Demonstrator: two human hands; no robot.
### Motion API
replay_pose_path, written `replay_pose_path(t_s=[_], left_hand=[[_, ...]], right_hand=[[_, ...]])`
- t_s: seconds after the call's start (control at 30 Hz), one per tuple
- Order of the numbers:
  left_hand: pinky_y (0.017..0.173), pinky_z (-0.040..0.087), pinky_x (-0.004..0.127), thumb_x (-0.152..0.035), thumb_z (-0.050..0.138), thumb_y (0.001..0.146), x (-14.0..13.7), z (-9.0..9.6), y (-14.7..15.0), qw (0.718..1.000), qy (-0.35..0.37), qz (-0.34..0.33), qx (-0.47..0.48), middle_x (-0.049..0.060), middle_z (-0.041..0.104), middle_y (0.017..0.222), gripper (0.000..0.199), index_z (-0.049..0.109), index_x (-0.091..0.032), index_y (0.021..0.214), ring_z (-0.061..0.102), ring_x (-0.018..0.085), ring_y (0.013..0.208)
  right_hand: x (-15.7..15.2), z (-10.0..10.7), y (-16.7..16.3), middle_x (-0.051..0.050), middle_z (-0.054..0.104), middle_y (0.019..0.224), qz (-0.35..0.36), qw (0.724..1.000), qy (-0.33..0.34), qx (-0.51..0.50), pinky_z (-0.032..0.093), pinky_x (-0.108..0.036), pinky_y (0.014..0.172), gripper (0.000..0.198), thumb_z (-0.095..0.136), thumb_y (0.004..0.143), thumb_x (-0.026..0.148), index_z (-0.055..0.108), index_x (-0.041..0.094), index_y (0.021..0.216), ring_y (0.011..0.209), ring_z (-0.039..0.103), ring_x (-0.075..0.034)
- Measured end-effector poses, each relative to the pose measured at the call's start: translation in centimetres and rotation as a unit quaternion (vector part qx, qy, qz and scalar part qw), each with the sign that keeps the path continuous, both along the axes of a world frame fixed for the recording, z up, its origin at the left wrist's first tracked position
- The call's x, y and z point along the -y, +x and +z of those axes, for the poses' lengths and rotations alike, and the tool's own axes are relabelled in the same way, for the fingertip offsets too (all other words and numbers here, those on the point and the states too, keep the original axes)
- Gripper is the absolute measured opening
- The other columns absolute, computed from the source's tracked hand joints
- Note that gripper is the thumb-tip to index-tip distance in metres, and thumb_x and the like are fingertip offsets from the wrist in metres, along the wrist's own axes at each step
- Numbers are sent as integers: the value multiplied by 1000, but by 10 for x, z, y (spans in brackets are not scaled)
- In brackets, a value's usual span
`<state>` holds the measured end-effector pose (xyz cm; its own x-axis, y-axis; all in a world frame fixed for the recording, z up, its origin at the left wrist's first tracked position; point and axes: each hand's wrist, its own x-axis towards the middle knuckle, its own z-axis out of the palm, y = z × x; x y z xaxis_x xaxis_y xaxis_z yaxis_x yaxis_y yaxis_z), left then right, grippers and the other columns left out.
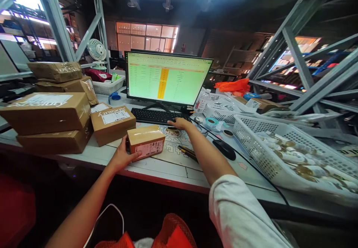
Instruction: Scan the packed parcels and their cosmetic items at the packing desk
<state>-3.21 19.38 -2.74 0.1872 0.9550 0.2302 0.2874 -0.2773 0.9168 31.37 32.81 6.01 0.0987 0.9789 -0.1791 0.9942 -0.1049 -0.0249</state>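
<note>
My left hand (pixel 123 154) grips the near left end of a small cardboard box (pixel 147 140), thumb on the labelled front face. The box rests at the desk's front edge, its white shipping label facing me. My right hand (pixel 179 123) reaches over the right part of a black keyboard (pixel 151 116), fingers stretched onto the keys. Behind the keyboard a monitor (pixel 167 78) displays a spreadsheet with one orange column. Under my right forearm lie some dark pens (pixel 187 153) on a printed desk mat (pixel 173 158).
Several cardboard boxes (pixel 50 108) are stacked at left, with a labelled box (pixel 113 123) beside the held one. A black mouse (pixel 224 149), a tape roll (pixel 212 122) and a white basket of bottles (pixel 268 158) stand at right. A small fan (pixel 96 50) is behind.
</note>
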Motion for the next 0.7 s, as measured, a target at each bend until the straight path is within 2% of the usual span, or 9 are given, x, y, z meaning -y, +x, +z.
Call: replay_pose_path(t_s=[0.1,0.2,0.3,0.43,0.5,0.57,0.63,0.7], left_hand=[[116,43,47,-46,84,74,0,0,-1,1000,8,-15,7,15,59,143,98,33,-20,153,56,31,135],[118,42,47,-49,86,73,-1,0,-3,1000,13,-27,7,15,57,146,104,30,-21,156,54,31,137],[122,38,46,-50,88,70,-2,-1,-5,999,17,-45,8,14,52,152,111,26,-22,159,49,31,142],[124,34,44,-48,90,68,-4,-3,-9,997,28,-73,16,14,48,156,118,23,-24,161,47,30,144],[124,34,44,-47,91,67,-6,-6,-10,996,33,-83,23,13,49,155,119,23,-26,162,47,30,143],[124,34,46,-46,92,66,-7,-9,-12,994,38,-94,28,12,49,154,120,22,-28,162,48,31,143],[124,33,48,-45,93,65,-7,-11,-14,993,40,-104,29,13,49,154,121,22,-29,162,47,32,144],[123,34,49,-44,93,65,-6,-11,-15,993,40,-111,24,13,48,154,121,22,-29,162,47,33,143]], right_hand=[[37,8,-9,-23,63,138,32,999,-14,30,50,-41,98,67,66,90,59,65,10,135,125,62,-37],[90,5,-4,-19,69,129,56,996,-31,54,52,-41,94,52,76,82,47,71,16,124,117,66,-36],[138,-10,10,-17,70,125,74,995,-25,57,52,-40,92,42,70,87,39,69,16,122,112,68,-33],[171,-27,18,-21,69,123,74,995,60,4,50,-35,93,29,50,99,29,68,12,113,108,67,-28],[173,-27,13,-20,72,114,52,991,103,-65,50,-34,90,29,42,100,25,68,12,104,102,68,-26],[170,-21,4,-15,73,97,31,973,126,-193,52,-33,82,30,37,99,24,65,14,95,87,69,-23],[164,-11,-8,-8,69,81,23,930,109,-349,53,-31,67,28,36,97,27,60,17,90,67,65,-19],[158,-1,-21,-3,64,72,41,886,74,-456,49,-28,54,24,39,96,32,58,18,90,55,59,-16]])
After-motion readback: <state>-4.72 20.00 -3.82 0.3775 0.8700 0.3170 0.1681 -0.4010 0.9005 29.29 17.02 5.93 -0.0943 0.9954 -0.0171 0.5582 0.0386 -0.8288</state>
